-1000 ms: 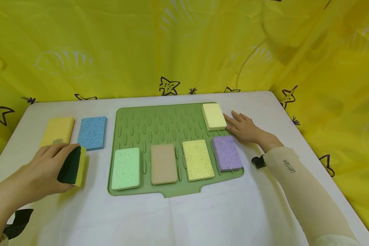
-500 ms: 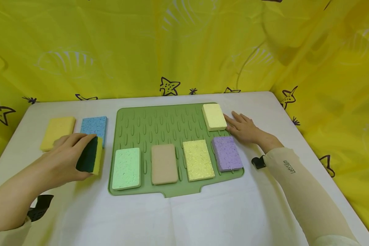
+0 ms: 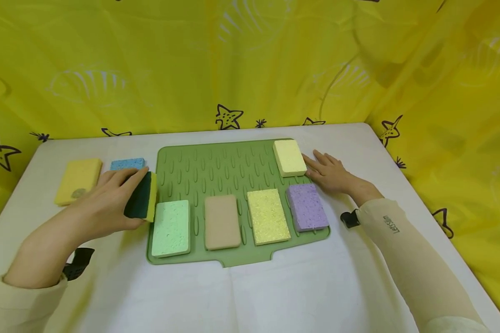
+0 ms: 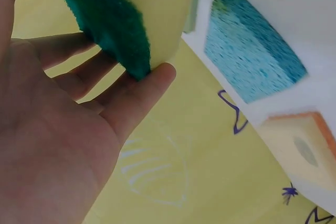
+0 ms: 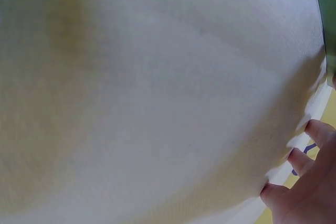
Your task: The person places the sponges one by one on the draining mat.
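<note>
My left hand (image 3: 108,201) grips a yellow sponge with a dark green scouring side (image 3: 139,199), held on edge at the left border of the green ribbed mat (image 3: 208,169). In the left wrist view, fingers and thumb pinch the dark green and yellow scouring sponge (image 4: 118,22) from its two ends. My right hand (image 3: 327,172) rests on the white cloth with fingers spread, its fingertips right at the cream sponge (image 3: 290,158) on the mat's far right corner. The right wrist view shows only some fingertips of this hand (image 5: 304,177) against the cloth.
Along the mat's near side lie a mint sponge (image 3: 171,229), a tan one (image 3: 222,222), a speckled yellow sponge (image 3: 268,216) and a purple sponge (image 3: 307,207). Left of the mat are a blue sponge (image 3: 127,163), partly hidden by my hand, and a yellow sponge (image 3: 78,179).
My left hand has carried the scouring sponge rightward and slightly away, from left of the blue sponge to the mat's left edge, now covering much of the blue sponge. The right hand stays put.
</note>
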### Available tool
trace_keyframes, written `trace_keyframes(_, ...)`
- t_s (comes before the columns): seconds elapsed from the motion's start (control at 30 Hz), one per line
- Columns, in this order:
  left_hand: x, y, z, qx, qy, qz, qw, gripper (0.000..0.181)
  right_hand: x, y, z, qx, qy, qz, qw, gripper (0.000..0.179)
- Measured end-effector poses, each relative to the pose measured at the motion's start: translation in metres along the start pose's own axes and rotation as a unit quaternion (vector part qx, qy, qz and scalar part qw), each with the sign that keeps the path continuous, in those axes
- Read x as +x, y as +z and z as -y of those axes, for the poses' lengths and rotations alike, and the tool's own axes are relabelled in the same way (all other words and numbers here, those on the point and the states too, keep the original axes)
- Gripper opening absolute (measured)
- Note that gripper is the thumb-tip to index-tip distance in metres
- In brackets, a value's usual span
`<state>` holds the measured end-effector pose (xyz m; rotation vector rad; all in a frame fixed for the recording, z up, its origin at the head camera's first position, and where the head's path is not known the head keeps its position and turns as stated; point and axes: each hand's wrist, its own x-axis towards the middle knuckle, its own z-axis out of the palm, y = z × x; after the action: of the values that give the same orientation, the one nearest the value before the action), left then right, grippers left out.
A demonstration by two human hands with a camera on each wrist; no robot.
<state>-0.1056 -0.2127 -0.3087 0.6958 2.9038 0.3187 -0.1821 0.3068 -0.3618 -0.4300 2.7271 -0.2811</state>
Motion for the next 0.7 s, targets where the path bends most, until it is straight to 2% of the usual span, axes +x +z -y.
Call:
trace_keyframes(0.2, 0.015, -0.006, -0.013, -0.007, -0.005, 0.007, 0.9999, 0.109, 0.001, 0.0, -0.001, 0.001, 0.0, -0.002, 1.0, 0.059)
trace_keyframes(0.47, 0.035, -0.013, -0.03, -0.01, 0.005, 0.024, 0.9996, 0.107, 0.002, 0.001, -0.001, 0.0, 0.0, -0.002, 1.0, 0.06)
trace_keyframes(0.7, 0.052, -0.016, -0.047, 0.003, 0.028, 0.01, 0.9996, 0.104, 0.001, 0.001, -0.002, -0.005, 0.001, -0.002, 1.0, 0.059)
